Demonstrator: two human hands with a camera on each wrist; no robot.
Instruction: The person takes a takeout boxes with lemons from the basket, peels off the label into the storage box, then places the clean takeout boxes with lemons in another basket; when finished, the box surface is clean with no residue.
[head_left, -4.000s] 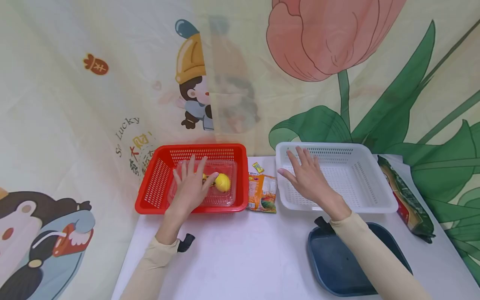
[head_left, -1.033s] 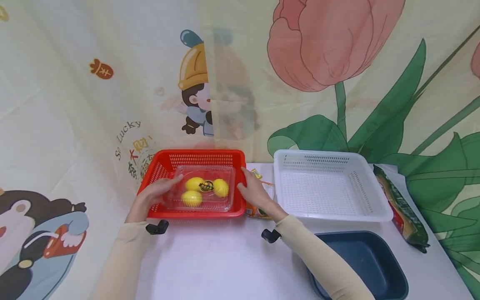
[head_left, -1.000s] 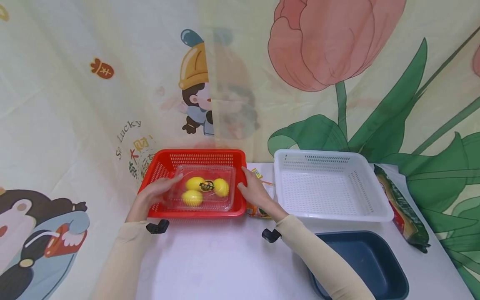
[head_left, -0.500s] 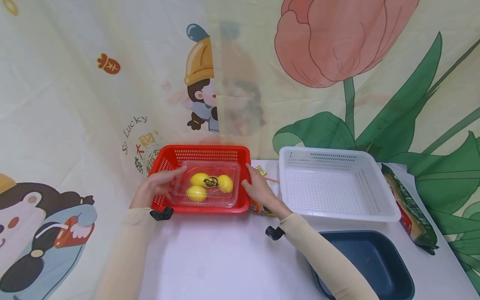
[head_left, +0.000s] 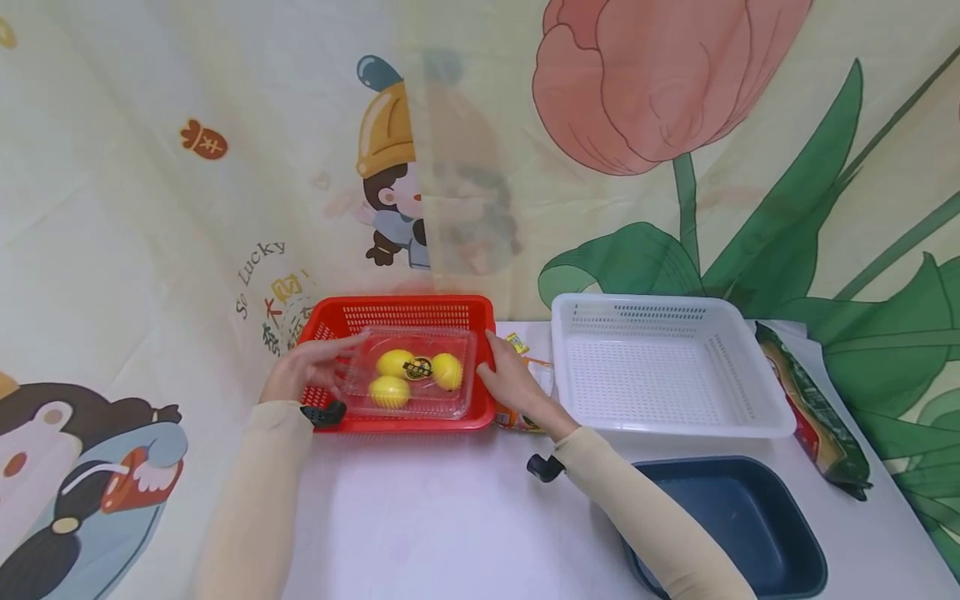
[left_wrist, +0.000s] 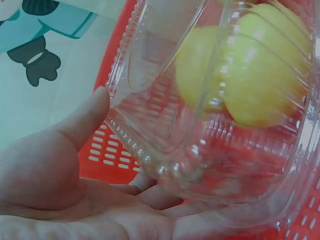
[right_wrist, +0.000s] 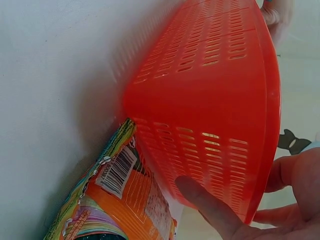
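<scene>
A clear plastic box [head_left: 435, 402] with three yellow, lemon-like fruits [head_left: 389, 392] and a dark label lies inside the red basket [head_left: 481, 408]. At the box's left end, my left hand [head_left: 303, 367] grips it, thumb at the top edge and fingers low along its side. The left wrist view shows this thumb at the corner of the box [left_wrist: 170, 150], slanted over the basket floor. My right hand [head_left: 513, 383] holds the red basket's right rim. From the right wrist view, one finger of the right hand [right_wrist: 295, 200] lies along the basket's outer wall [right_wrist: 215, 95], others beyond the rim.
An orange snack packet [right_wrist: 125, 200] touches the red basket's right side, with a small yellow sachet [head_left: 516, 342] behind. To the right stands a white basket [head_left: 675, 427]. A dark blue tray [head_left: 735, 517] sits in front, partly under the right sleeve. A green packet [head_left: 817, 417] lies far right.
Both hands, spread and hovering four seconds ago, came to the red basket: left onto the plastic box, right onto the rim. Lately the box's left end shifted slightly rightward with the left hand.
</scene>
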